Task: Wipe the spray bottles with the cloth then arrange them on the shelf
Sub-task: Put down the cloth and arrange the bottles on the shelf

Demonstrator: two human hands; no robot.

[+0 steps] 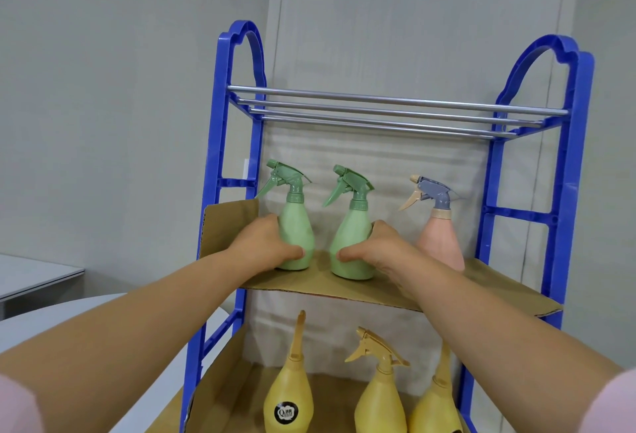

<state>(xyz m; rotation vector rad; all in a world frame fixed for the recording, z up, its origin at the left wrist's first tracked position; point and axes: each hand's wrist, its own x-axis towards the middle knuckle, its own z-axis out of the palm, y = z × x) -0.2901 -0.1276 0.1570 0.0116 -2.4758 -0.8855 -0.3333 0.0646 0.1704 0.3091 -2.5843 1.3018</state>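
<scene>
My left hand (263,243): curled round the left green bottle (297,236). My right hand (382,246): curled round the right green bottle (351,243). Both stood upright on the cardboard shelf (499,281), gripped low, I judged, for even spacing. The pink bottle (442,240) stood just beyond my right hand; no cloth seen.

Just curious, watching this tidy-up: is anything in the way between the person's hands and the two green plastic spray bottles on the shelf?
Nothing visible. The left hand grips the left green plastic spray bottle and the right hand the right green plastic spray bottle, both standing on the brown cardboard shelf board.
</scene>
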